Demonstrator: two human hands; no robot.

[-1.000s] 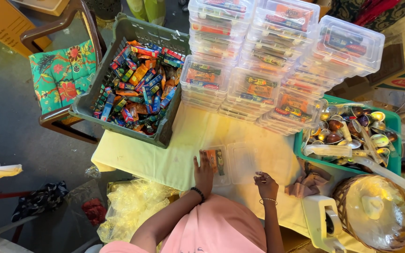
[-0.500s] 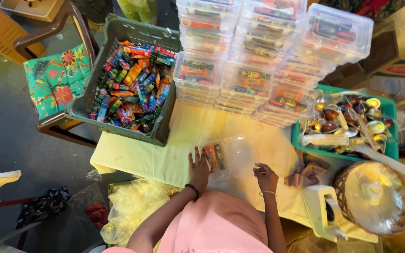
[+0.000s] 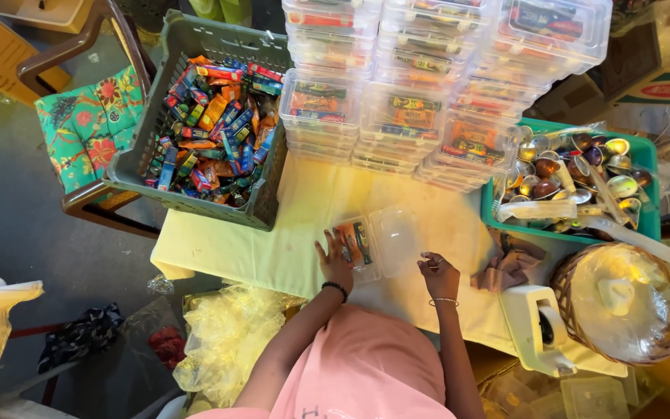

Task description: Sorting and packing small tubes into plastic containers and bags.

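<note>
A person in a pink top works at a yellow-covered table (image 3: 288, 233), packing a small clear plastic box (image 3: 374, 244) that lies open near the table's front edge, in front of the stacks of filled boxes (image 3: 428, 85); the left hand (image 3: 335, 264) lies flat on the box's tray half, fingers spread over the coloured packets (image 3: 353, 240) inside, pinching nothing; the right hand (image 3: 438, 275) rests just right of the box, fingers loosely curled, empty as far as can be seen; the step looks to be the settling of the contents, lid not yet closed; the next move would likely call for folding the lid half over the tray and pressing it home; the opened box's long axis runs left to right, slightly tilted, tray at left, lid at right; a grey crate (image 3: 195, 116) of wrapped sweets stands at left, a green tray (image 3: 645, 225) of foil-wrapped pieces at right.
</note>
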